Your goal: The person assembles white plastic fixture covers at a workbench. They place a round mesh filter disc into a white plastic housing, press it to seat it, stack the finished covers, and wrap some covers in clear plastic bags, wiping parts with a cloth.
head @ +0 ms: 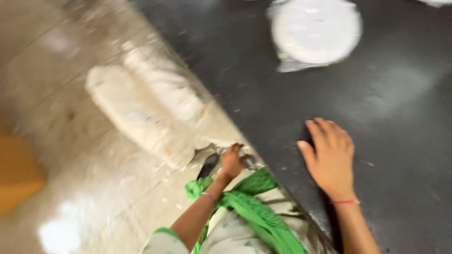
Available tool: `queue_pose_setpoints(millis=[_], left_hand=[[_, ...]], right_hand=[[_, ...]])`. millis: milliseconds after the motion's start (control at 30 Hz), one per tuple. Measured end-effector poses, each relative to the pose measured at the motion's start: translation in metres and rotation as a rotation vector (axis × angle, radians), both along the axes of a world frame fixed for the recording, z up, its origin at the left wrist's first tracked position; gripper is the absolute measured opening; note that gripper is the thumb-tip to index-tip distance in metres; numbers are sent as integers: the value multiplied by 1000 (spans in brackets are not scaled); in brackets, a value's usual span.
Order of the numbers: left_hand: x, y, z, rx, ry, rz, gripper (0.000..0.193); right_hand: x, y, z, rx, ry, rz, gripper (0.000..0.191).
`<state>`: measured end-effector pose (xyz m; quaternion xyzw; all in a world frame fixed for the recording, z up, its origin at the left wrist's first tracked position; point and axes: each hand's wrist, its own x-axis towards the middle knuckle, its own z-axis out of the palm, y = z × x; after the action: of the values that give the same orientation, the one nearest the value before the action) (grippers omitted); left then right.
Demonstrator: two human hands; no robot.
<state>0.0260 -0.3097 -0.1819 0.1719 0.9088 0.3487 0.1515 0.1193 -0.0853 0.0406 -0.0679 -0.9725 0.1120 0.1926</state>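
Observation:
The picture is blurred by motion. My right hand [329, 157] lies flat, palm down, fingers together, on the dark countertop [386, 94] near its edge, holding nothing. My left hand [233, 161] is lower, beside the counter's edge, curled around a small grey object [249, 163] that I cannot identify. A green cloth [254, 207] hangs over my front below it. A round white disc in clear wrapping [314, 32] lies on the counter at the far side, well away from both hands.
Pale sacks or bundles [146, 108] lie on the light tiled floor [56, 117] against the counter's side. An orange-brown object [16, 171] sits at the left edge. A dark shape [208, 165], maybe a shoe, shows near my left hand.

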Motion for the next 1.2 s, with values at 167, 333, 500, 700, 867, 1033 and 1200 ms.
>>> queue_pose_setpoints(millis=[167,333,500,700,867,1033,1200], left_hand=[[17,1,29,248,-73,-28,38],[21,26,24,221,-132,-217,39],[48,55,32,22,-115,-470,39],[74,58,85,-538,-117,-804,42],[66,30,173,-134,-392,-1194,52],[-20,70,235,634,-462,-726,16],[-118,145,274,654,207,227,70]], right_hand=[[35,-11,-5,-272,179,35,31],[120,-50,-15,-666,-1,101,18],[177,-77,-22,-729,-115,91,17],[199,-34,-14,-848,-86,-157,17],[171,50,-1,-833,76,-173,22],[148,126,9,-875,201,-281,25],[138,164,-6,-949,333,-278,24]])
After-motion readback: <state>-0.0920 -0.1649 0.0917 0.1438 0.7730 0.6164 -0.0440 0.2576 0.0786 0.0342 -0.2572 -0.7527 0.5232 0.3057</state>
